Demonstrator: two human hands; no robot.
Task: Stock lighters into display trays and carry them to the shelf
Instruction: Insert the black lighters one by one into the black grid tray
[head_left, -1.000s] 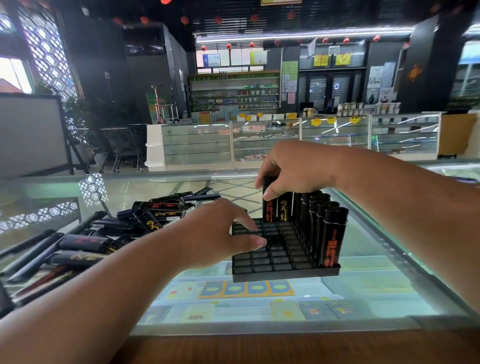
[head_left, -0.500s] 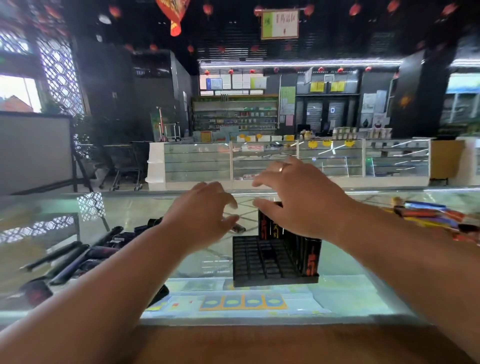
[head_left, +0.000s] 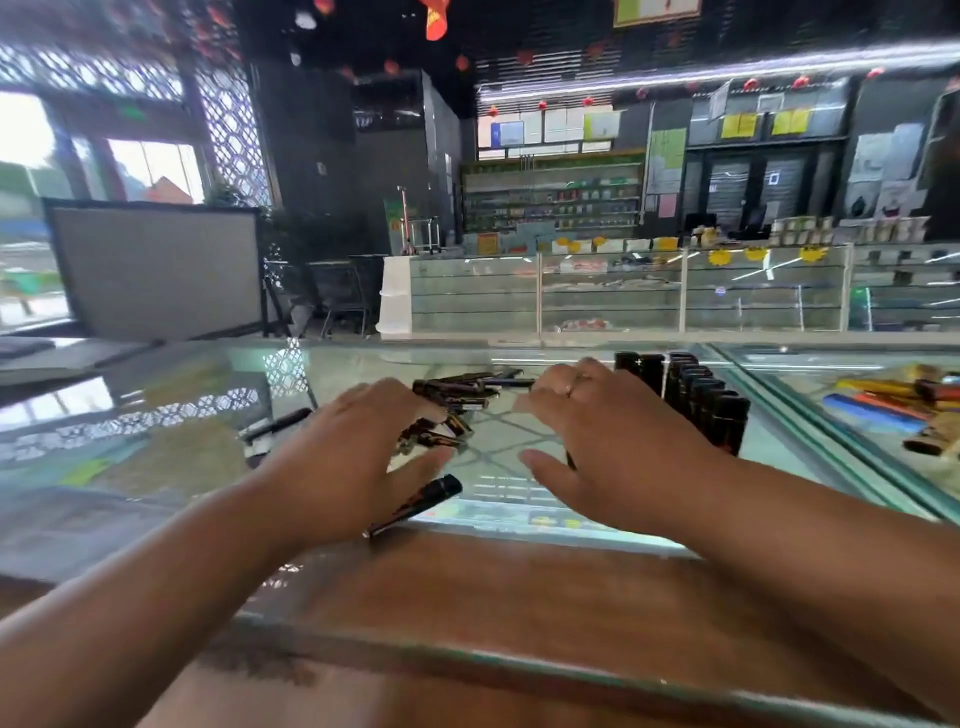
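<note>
Glass counter top (head_left: 156, 415), smooth and reflective, with a wood-grain edge near, is seen under both hands. Black display tray is mostly hidden behind the right hand (head_left: 618, 447); upright black lighters (head_left: 701, 400) with orange print stand in a row along its right side. Since a second ago both hands have been lifted off the tray and swung left toward the loose lighter pile (head_left: 457, 400), so another pickup is judged next; most slots were still unfilled. Left hand (head_left: 358, 457) is spread, gripping nothing visible. Right hand is loosely spread, apparently empty. One slim lighter (head_left: 421, 501) lies near the left thumb.
</note>
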